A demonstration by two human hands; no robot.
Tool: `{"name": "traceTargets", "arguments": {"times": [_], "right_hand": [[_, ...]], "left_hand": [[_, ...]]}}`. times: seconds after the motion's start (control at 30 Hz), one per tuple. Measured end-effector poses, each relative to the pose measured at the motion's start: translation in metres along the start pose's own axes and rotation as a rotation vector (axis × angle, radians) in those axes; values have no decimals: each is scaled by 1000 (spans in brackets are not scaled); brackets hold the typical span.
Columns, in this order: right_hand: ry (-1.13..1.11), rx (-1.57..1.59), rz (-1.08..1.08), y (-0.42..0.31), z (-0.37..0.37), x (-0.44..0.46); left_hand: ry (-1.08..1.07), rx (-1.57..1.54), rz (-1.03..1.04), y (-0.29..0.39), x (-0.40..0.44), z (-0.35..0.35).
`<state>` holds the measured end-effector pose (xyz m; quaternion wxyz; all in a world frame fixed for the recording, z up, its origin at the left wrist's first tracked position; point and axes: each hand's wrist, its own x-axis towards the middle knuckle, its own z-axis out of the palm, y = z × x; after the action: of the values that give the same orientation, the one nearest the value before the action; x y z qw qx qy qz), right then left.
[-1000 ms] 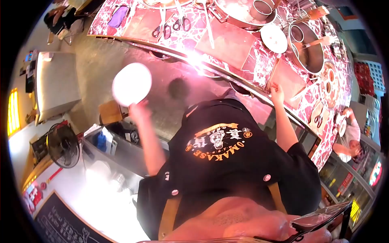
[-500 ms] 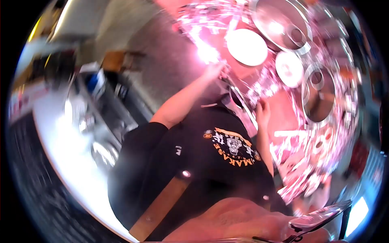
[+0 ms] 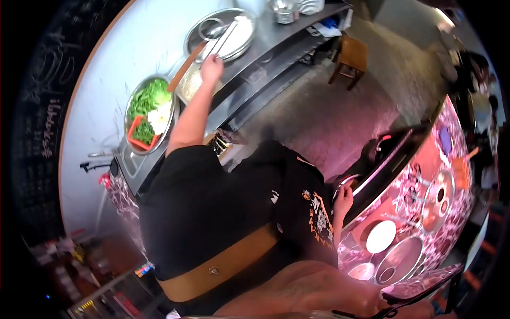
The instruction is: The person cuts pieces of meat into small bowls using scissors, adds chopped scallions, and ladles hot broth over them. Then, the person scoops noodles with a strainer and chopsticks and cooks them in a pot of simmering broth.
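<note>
My left hand (image 3: 212, 69) is closed around the near ends of a pair of long chopsticks (image 3: 227, 34). They lie across a metal bowl (image 3: 192, 37) that holds pale food and a strainer ring. Beside my left hand slants the strainer's wooden handle (image 3: 186, 68). A tray of pale strands (image 3: 189, 85) is just below. My right hand (image 3: 345, 198) is curled at the edge of the marbled counter (image 3: 348, 256); what it holds, if anything, cannot be made out. A white plate (image 3: 381, 236) lies on a board to its right.
A bowl of greens (image 3: 154, 95) with a red basket (image 3: 142, 139) is on the left. Stacked white dishes (image 3: 311, 5) stand at the top. A wooden stool (image 3: 351, 56) is on the floor. A large pan (image 3: 399, 260) sits at lower right.
The view has swung left. The white plate, in my left hand a second ago, lies on the counter board. My left hand has moved to the bowl and closed on the chopsticks.
</note>
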<state>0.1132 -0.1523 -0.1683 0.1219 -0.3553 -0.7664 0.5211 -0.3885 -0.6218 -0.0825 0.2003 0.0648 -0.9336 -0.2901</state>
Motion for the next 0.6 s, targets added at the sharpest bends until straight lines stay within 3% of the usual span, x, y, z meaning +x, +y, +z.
{"name": "traceTargets", "arguments": {"times": [0.07,0.1,0.17,0.23,0.27,0.3,0.33,0.4,0.5,0.6], "right_hand": [[-79,-217,-147,-40,42,40],[-138,-333,-231,-59,70,61],[-280,-246,-454,-127,159,98],[-486,-267,-660,-229,256,113],[-549,-249,-863,-267,307,119],[-579,-281,-1017,-299,354,123],[-682,-298,-1102,-337,392,121],[-721,-444,-1214,-370,468,119],[-632,-586,-1359,-377,563,137],[-696,-680,-1328,-376,587,141]], "left_hand": [[5,92,7,-38,51,-49],[46,349,44,-68,71,-61],[-142,567,-100,-100,92,-88],[-712,565,-164,-148,121,-92],[-760,380,-172,-167,118,-87],[-861,-107,-502,-158,107,-90],[-830,-365,-644,-135,92,-97],[-836,-541,-621,-140,73,-82],[-826,-787,-750,-115,52,-67],[-738,-973,-901,-77,45,-68]]}}
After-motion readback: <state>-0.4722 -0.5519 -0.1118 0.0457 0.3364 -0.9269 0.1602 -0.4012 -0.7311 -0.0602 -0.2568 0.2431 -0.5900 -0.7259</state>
